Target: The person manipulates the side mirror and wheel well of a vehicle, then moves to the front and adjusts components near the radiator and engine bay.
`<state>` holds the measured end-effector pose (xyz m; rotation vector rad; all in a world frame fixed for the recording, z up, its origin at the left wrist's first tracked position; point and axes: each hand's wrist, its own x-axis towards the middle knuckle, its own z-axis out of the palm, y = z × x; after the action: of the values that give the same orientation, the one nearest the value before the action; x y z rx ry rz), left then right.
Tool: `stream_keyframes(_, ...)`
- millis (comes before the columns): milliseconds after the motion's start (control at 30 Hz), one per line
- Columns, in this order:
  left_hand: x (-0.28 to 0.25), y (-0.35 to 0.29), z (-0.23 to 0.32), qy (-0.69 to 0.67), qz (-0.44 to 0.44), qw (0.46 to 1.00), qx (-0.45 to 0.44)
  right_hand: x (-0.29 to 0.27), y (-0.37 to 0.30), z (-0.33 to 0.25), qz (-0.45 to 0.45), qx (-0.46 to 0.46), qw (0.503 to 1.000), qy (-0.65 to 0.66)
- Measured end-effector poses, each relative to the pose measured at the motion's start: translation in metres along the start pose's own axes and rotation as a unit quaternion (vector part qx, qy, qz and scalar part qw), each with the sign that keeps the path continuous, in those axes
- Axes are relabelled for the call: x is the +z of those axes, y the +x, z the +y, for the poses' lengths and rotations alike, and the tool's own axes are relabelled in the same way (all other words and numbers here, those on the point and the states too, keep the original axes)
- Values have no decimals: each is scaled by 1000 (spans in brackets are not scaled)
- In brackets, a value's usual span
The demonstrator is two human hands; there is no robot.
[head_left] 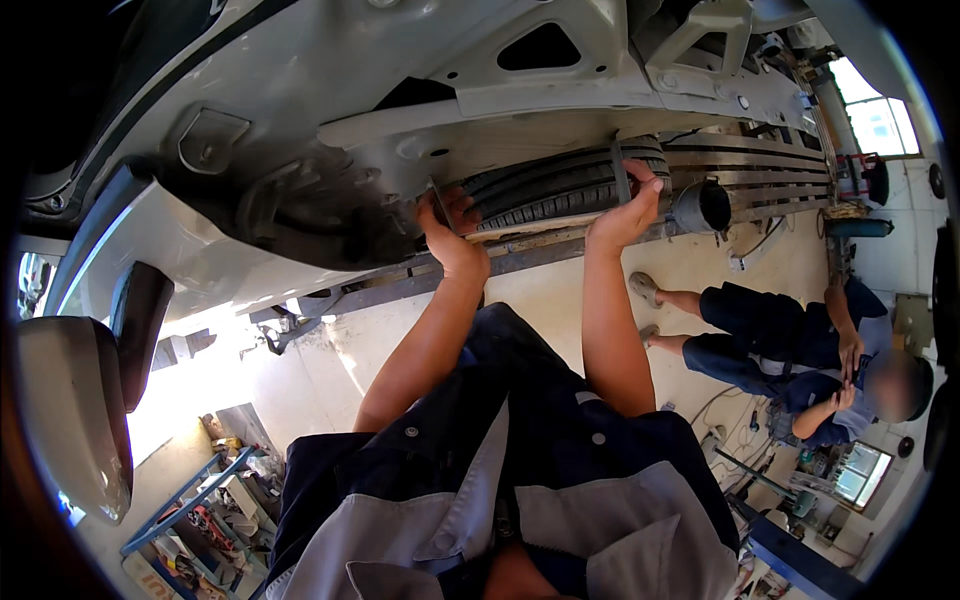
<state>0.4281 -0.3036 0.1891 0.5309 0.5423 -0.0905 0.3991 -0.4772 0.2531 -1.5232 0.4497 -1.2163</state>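
Observation:
My left hand [452, 235] and my right hand [628, 212] are raised under the pale car body [510, 130], in front of the wheel-arch area. Between them runs a long pale bar [540, 226]. Near each hand stands a flat grey metal arm, the left arm [436, 198] and the right arm [620, 172], both reaching up toward the body's edge. My right fingers pinch around the right arm; my left fingers curl by the left one. Whether bar and arms are one tool, I cannot tell. Behind the bar lies a black tyre [560, 185].
A side mirror [75, 410] juts out at the left. Another person [800, 350] is at the right, hands together. A slatted metal platform [745, 165] and a dark round container [702, 207] lie beyond my right hand. A blue-framed rack [205, 505] holds mixed parts.

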Motion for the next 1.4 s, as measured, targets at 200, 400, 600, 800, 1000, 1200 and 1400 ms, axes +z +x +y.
stream_keyframes(200, -12, 5, 15, 66, -63, 996, -16, -3, -2, 5, -22, -35, 998, -57)
stream_keyframes(400, -8, 4, 6, 74, -58, 996, -5, 1, -2, 7, 9, -78, 996, -44)
stream_keyframes(600, -26, -2, 20, 137, -97, 986, 2, -11, 0, 7, -85, -105, 986, -102)
stream_keyframes(800, -119, -12, 15, 392, -190, 900, -4, -9, 13, 12, -72, -109, 987, -88)
stream_keyframes(1000, -246, -61, 21, 730, -86, 674, 80, -11, 16, 13, -111, -54, 989, -77)
stream_keyframes(1200, -372, -162, 41, 773, 113, 624, -30, -20, 19, 13, -170, -23, 982, -82)
stream_keyframes(1400, -455, -270, 31, 728, 226, 639, -100, -62, -20, 6, -173, -15, 983, -51)
